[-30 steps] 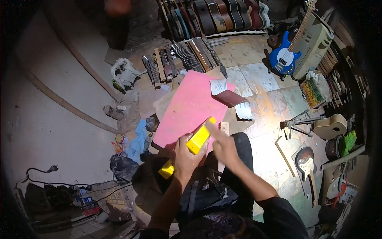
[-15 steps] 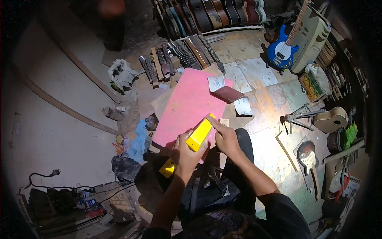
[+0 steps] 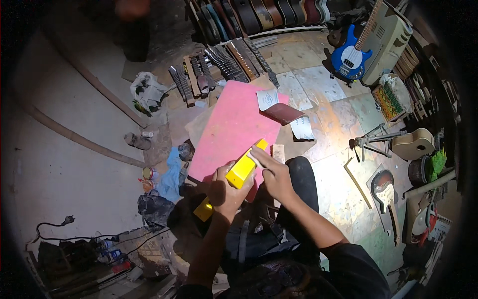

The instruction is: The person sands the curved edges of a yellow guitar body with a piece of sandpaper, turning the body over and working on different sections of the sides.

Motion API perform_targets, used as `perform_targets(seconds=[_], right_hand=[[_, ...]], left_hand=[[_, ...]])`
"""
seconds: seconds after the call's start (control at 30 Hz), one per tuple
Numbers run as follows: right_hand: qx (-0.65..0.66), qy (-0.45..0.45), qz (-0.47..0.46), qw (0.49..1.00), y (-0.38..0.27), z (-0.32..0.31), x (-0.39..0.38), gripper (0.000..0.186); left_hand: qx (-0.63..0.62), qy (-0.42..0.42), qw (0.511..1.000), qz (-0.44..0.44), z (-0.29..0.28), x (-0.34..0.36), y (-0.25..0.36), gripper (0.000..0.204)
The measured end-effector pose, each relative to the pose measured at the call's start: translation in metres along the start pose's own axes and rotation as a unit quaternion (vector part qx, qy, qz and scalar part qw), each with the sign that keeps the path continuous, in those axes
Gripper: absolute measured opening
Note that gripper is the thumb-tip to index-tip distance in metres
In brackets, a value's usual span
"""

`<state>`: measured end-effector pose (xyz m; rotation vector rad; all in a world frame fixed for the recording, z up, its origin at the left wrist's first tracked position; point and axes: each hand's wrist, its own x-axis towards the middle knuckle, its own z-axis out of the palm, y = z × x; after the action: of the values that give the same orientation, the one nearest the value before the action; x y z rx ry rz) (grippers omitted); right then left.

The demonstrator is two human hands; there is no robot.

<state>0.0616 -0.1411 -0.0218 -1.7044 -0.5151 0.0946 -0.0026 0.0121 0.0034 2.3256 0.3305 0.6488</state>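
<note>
My left hand [image 3: 225,192] is closed around the near end of a glossy yellow block [image 3: 241,171], long and box-shaped, with a small dark hole in its end face. The block is tilted, its far end pointing up and to the right. On its right side, my right hand [image 3: 274,174] presses bent fingers with a small pale piece [image 3: 253,158] under the fingertips; what that piece is, I cannot make out. A second yellow piece [image 3: 203,209] lies below my left wrist, partly hidden. Under the hands is a pink board [image 3: 234,114].
A curled sheet of sandpaper [image 3: 284,114] lies on the pink board's right edge. Beyond are guitar necks [image 3: 226,62] in rows and guitar bodies [image 3: 276,15]. To the right stand a blue bass guitar [image 3: 351,57] and a metal stand [image 3: 373,141]. A blue cloth [image 3: 170,177] lies left.
My right hand has slid down along the yellow block's side toward me, uncovering its far end. The block and my left hand have shifted slightly left; the view has shifted a little.
</note>
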Motion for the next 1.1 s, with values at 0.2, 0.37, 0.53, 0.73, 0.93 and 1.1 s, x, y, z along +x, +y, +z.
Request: perform_targets(seconds=[0.2, 0.37, 0.53, 0.73, 0.93, 1.1], right_hand=[[0.094, 0.006, 0.052, 0.994, 0.018, 0.019, 0.014, 0.067], [0.099, -0.032, 0.252, 0.962, 0.060, 0.023, 0.021, 0.063], [-0.160, -0.061, 0.106, 0.980, 0.187, 0.008, 0.024, 0.064], [-0.108, -0.041, 0.026, 0.993, 0.174, 0.020, 0.017, 0.065], [-0.151, -0.053, 0.028, 0.987, 0.151, 0.014, 0.035, 0.044], [-0.113, -0.026, -0.052, 0.992, 0.145, 0.007, 0.035, 0.054]], left_hand=[[0.057, -0.008, 0.998, -0.010, -0.005, 0.011, -0.025, 0.057], [0.128, 0.005, 0.992, 0.021, -0.007, 0.016, -0.051, 0.058], [0.081, -0.015, 0.995, -0.053, -0.004, 0.029, -0.051, 0.059], [0.038, -0.014, 0.998, -0.044, -0.013, 0.050, -0.046, 0.054], [-0.019, 0.020, 1.000, 0.006, -0.009, 0.055, -0.061, 0.048], [-0.054, -0.025, 0.998, -0.024, -0.014, 0.059, -0.053, 0.047]])
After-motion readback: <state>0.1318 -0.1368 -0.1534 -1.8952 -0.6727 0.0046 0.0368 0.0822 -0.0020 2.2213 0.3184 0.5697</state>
